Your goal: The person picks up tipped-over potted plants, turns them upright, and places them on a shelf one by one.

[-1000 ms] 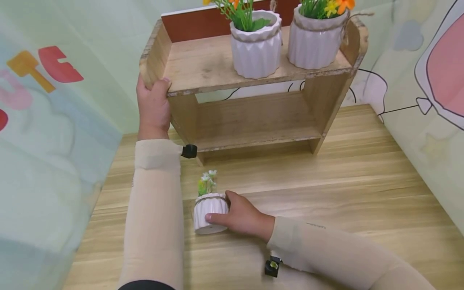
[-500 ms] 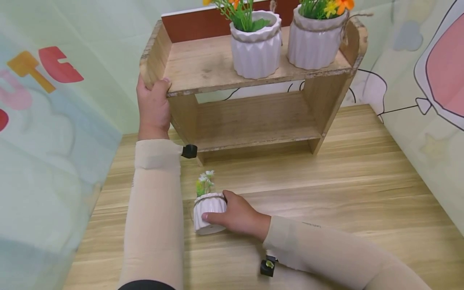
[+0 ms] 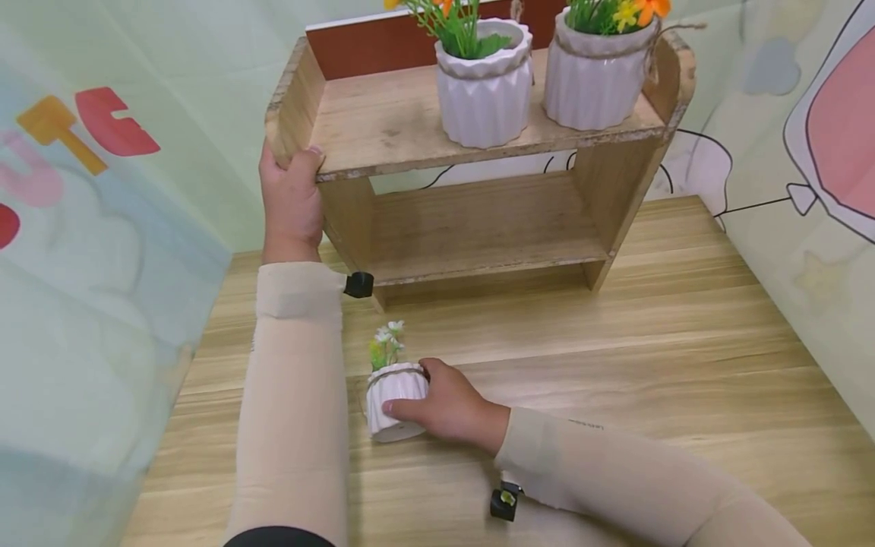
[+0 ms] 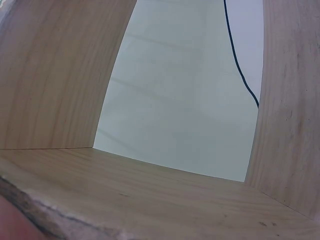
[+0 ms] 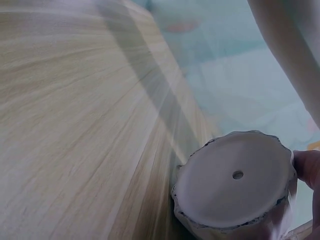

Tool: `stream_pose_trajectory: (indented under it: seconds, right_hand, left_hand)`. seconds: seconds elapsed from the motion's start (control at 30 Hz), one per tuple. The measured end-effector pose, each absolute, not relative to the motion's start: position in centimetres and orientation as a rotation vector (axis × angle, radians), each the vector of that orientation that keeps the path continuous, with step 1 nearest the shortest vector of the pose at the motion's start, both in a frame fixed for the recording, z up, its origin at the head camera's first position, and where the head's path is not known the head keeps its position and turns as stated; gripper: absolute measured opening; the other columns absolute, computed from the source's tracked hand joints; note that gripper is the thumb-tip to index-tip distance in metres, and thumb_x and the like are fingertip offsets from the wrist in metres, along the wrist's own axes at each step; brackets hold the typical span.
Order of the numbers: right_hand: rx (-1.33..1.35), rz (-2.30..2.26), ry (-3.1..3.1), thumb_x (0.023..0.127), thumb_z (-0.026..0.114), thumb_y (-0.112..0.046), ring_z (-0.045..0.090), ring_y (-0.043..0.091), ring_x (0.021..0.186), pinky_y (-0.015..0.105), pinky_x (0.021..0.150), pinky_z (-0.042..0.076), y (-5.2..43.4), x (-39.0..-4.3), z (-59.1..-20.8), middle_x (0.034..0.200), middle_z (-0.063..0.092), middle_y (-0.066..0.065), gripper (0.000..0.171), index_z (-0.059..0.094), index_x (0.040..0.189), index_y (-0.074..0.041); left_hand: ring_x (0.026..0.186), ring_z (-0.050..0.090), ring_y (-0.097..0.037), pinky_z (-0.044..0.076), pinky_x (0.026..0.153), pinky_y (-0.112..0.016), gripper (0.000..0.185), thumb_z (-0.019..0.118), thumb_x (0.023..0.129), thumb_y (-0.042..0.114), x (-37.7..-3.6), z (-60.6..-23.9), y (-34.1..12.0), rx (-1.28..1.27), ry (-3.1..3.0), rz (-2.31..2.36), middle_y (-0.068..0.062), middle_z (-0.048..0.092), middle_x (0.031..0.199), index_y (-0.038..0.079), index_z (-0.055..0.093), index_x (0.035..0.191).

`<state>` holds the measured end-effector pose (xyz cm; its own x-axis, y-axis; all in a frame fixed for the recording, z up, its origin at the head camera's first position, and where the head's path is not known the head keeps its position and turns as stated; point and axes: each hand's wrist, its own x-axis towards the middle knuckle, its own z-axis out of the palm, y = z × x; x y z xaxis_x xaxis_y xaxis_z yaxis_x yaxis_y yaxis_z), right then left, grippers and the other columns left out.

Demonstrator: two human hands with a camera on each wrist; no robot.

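My left hand (image 3: 292,201) grips the left side panel of a small wooden shelf (image 3: 478,220), its thumb over the front edge of the top board. My right hand (image 3: 456,403) holds a small white fluted flower pot (image 3: 395,391) by its right side, thumb across the front. White and yellow flowers (image 3: 386,342) rise from this pot, and twine circles its rim. The pot is tilted; the right wrist view shows its underside (image 5: 215,190) with one small drain hole. From the left wrist I see the inside of the shelf (image 4: 150,180), with a sliver of hand at the lower left corner.
On the top board stand two larger white pots, one in the middle (image 3: 484,95) and one at the right end (image 3: 598,76), both with flowers and twine. The shelf stands on a wood-grain table (image 3: 683,365). Printed curtains (image 3: 102,304) hang around it.
The right hand and the pot have shifted very slightly to the left since a second ago. The left hand keeps its grip on the shelf, which stays in place.
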<state>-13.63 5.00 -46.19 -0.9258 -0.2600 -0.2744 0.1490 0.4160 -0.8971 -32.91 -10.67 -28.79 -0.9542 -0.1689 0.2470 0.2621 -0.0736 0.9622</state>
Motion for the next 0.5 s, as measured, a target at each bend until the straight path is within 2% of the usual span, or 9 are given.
stream_pose_trajectory:
  seconds: [0.3, 0.5]
  right_hand:
    - [-0.088, -1.520, 2.340, 0.082, 0.088, -0.044, 0.061, 0.025, 0.104, 0.046, 0.097, 0.052, 4.97, -13.57, -46.49, 0.127, 0.066, 0.020, 0.089, 0.051, 0.144, 0.009]
    - [-0.087, -1.544, 2.343, 0.081, 0.089, -0.042, 0.062, 0.024, 0.103, 0.044, 0.094, 0.054, 4.98, -13.43, -46.46, 0.127, 0.066, 0.019, 0.089, 0.051, 0.144, 0.008]
  left_hand:
    - [0.142, 0.045, -0.017, 0.037, 0.114, -0.023, 0.063, 0.055, 0.097, 0.017, -33.00, -28.76, -10.68, -0.107, -1.903, -2.112, 0.000, 0.048, 0.157, 0.024, 0.044, 0.159]
    - [0.141, 0.046, -0.017, 0.038, 0.113, -0.022, 0.063, 0.055, 0.097, 0.017, -33.12, -28.85, -10.61, -0.106, -1.898, -2.112, 0.000, 0.049, 0.157, 0.022, 0.043, 0.159]
